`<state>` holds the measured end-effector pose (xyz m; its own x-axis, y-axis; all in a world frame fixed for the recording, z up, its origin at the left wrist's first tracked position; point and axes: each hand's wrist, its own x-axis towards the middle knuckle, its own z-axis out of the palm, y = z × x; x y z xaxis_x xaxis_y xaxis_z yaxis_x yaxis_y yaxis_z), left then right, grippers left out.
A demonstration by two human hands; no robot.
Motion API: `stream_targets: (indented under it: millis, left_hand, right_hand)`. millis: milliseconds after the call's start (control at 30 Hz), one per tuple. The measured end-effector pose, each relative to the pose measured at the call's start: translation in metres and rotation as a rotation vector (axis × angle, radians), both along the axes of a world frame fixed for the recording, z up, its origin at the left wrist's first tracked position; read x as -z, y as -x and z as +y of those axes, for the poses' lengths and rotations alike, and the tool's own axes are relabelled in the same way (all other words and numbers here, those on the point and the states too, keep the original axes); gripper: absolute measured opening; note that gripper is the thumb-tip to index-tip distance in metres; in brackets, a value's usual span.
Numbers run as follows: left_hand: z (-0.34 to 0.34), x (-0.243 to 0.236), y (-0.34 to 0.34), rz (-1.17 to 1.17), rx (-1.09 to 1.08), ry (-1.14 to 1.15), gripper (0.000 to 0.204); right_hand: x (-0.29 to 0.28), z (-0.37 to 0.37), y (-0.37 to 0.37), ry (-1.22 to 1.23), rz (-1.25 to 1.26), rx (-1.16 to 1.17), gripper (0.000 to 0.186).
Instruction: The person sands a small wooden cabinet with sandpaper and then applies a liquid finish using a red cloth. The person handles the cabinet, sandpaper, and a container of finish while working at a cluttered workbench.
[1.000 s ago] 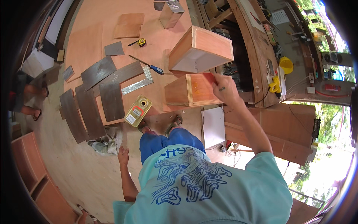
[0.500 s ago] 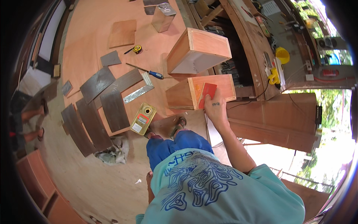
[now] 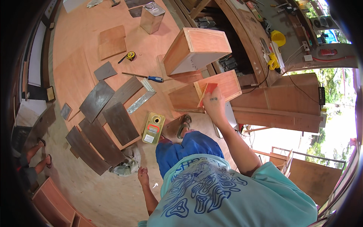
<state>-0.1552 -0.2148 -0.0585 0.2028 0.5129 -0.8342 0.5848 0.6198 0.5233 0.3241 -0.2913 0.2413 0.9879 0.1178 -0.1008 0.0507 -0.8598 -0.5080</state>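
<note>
My right hand [image 3: 214,101] is closed on a flat red rectangular piece [image 3: 210,88]. It presses the piece against the near edge of a small plywood box [image 3: 229,84]. Whether the piece is a spreader or some other sheet, I cannot tell. A second plywood box [image 3: 207,41] with a whitish inner face stands just beyond. Low by my side hangs my left hand [image 3: 143,176], empty, with its fingers loosely bent and apart. A yellowish metal can [image 3: 153,128] with a round opening is at the table's near edge.
Dark laminate strips [image 3: 121,123] overlap on the plywood table [image 3: 75,38]. Around them are a blue-handled tool [image 3: 155,79], a metal square [image 3: 141,101], a tape measure [image 3: 131,55] and a tall tin [image 3: 152,18]. Another person's legs [image 3: 36,151] show at left. A workbench [image 3: 245,41] borders the right.
My view has shifted, and my left hand has come into sight beside me. The red piece has slid and tilted along the box edge under my right hand.
</note>
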Motion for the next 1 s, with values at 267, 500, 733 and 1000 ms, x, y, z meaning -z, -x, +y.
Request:
stream_targets:
  millis: [267, 500, 733, 1000]
  left_hand:
    - [-0.011, 0.027, 0.018, 0.08, 0.094, 0.104, 0.054]
    - [-0.014, 0.022, 0.019, 0.077, 0.108, 0.14, 0.05]
    - [-0.006, 0.018, -0.009, 0.002, 0.134, 0.004, 0.048]
    - [-0.058, 0.018, -0.01, 0.079, 0.058, 0.082, 0.052]
  right_hand:
    - [-0.018, 0.05, 0.029, -0.223, 0.197, -0.225, 0.032]
    - [-0.079, -0.056, -0.007, -0.382, 0.128, -0.127, 0.025]
    - [-0.009, -0.112, -0.053, 0.012, -0.529, -0.74, 0.029]
    - [-0.03, -0.105, -0.069, 0.105, -0.305, -0.507, 0.009]
